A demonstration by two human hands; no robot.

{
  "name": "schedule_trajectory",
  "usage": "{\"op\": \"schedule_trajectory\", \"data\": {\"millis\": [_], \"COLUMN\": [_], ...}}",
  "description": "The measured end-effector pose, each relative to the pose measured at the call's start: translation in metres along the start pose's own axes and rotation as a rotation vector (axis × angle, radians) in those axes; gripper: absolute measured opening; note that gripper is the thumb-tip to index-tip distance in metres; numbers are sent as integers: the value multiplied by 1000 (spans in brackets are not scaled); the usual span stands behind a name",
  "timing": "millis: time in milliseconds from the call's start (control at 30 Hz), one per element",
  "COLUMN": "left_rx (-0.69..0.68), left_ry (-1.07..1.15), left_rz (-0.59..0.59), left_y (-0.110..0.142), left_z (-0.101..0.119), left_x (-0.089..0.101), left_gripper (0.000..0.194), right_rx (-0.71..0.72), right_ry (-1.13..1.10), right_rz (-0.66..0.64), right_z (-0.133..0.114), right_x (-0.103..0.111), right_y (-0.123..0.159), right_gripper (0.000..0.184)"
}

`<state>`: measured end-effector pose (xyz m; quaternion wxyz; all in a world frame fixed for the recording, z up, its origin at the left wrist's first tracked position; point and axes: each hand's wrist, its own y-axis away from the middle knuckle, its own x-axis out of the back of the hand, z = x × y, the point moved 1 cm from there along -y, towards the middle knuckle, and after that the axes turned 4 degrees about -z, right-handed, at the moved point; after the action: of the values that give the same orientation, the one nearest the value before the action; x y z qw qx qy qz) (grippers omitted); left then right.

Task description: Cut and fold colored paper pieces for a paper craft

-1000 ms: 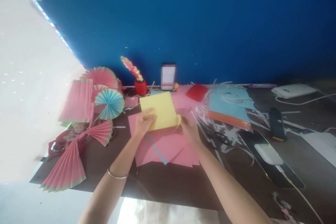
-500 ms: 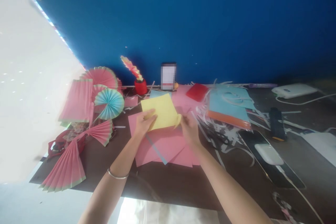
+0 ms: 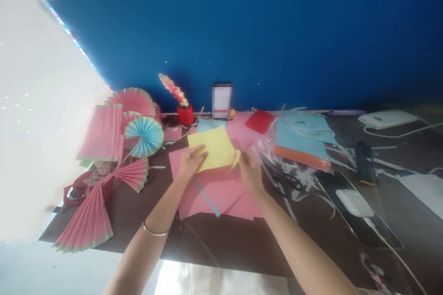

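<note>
A yellow sheet of paper is held over the table by my left hand, thumb on top at its left side. My right hand is closed in a pinch at the sheet's right edge, on a narrow curling yellow paper strip. Whether the strip is fully apart from the sheet I cannot tell. Beneath the hands lie overlapping pink paper sheets, with a thin blue-grey strip across them.
Pleated paper fans stand at the left. At the back are a red pot and a propped phone. To the right lie paper scraps, a blue paper pack, a dark phone with a white case on it, and cables.
The yellow sheet has shifted very slightly right and down. The strip by my right hand now curls farther out from the sheet's edge. My arms have barely moved.
</note>
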<state>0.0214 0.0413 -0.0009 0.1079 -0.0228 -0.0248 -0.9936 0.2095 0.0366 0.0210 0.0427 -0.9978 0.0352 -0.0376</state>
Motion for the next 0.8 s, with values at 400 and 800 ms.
{"op": "schedule_trajectory", "data": {"millis": [400, 800], "left_rx": [-21, -40], "left_ry": [-30, -40], "left_rz": [34, 37], "left_y": [4, 3], "left_z": [6, 8], "left_x": [2, 3], "left_gripper": [37, 35], "right_rx": [-124, -54], "right_ry": [-264, -133], "right_rz": [-111, -75], "right_z": [12, 15], "right_x": [0, 2], "right_y": [-6, -7], "right_gripper": [29, 25]}}
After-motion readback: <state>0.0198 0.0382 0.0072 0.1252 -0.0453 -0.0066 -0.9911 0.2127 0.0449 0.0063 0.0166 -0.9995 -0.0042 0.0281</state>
